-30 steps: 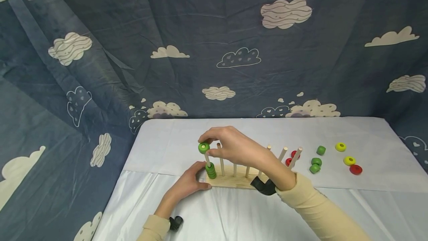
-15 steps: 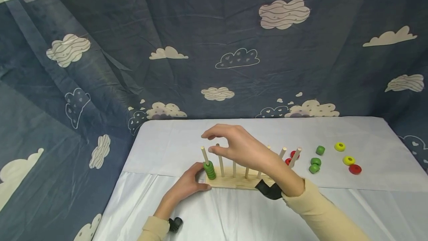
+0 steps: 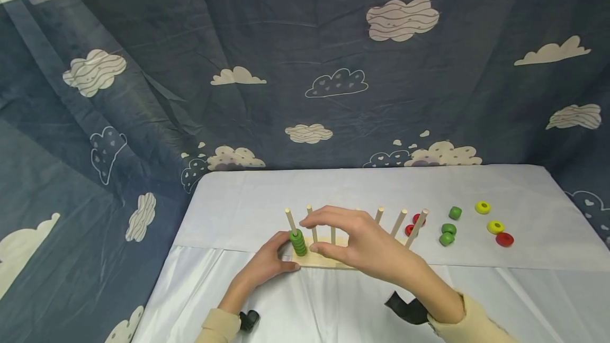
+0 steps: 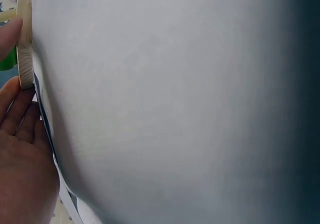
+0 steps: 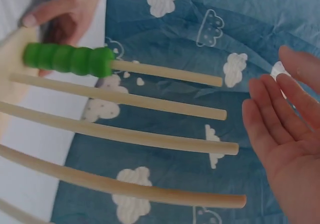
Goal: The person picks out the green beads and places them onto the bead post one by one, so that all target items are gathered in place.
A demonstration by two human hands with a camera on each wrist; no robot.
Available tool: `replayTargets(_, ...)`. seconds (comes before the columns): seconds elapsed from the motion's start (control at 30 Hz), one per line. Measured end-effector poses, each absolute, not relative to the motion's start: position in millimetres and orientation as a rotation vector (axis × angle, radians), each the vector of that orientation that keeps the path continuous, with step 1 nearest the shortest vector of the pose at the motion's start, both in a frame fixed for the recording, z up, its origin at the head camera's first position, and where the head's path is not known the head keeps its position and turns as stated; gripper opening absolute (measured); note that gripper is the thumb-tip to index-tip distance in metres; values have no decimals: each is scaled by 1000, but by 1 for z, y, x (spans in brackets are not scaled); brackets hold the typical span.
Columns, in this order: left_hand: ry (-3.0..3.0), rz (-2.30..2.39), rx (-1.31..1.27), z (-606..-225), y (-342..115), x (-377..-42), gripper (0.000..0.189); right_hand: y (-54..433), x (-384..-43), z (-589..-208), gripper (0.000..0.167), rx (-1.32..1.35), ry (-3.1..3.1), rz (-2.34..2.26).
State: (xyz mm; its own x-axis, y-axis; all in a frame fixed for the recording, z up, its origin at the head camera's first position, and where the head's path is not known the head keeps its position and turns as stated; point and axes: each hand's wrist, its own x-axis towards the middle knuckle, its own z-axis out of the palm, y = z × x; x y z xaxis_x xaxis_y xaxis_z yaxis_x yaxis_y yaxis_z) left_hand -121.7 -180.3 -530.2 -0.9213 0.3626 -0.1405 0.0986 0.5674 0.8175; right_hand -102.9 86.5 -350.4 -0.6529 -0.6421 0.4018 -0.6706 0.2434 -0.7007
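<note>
My left hand [image 3: 266, 259] holds the left end of a wooden peg stand [image 3: 316, 260], thumb at its near side and fingers around the end. In the left wrist view the thumb and fingertips meet the stand's pale end [image 4: 26, 66]. A stack of several green beads [image 3: 298, 243] sits on the leftmost peg [image 3: 290, 219], whose upper part is bare. My right hand [image 3: 364, 238] hovers over the pegs, fingers bent with a gap to the thumb, holding nothing. The right wrist view shows its fingers [image 5: 272, 114] apart from the peg tips, and the green bead stack [image 5: 67, 59] side-on.
To the right on the white cloth [image 3: 562, 237] lie loose green beads [image 3: 448, 228], yellow beads [image 3: 483, 207] and a red bead [image 3: 504, 239]. More red beads [image 3: 410, 230] show behind the rightmost pegs [image 3: 416, 228]. A dark cloud-patterned curtain [image 3: 267, 115] hangs behind the table.
A green bead that my right hand pinched over the leftmost peg was let go and now tops the stack. My right hand has moved right and down, away from that peg. The left hand stays put.
</note>
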Motion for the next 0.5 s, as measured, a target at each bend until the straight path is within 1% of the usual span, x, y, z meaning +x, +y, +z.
replayTargets(0.3, 2526, 1280, 408, -531, -180, -122, 71, 107, -84, -377, 42, 1191, -2609, 1465)
replayTargets(0.5, 2540, 1261, 397, -533, -179, -122, 73, 120, -74, -397, 36, 1075, -2693, 1496)
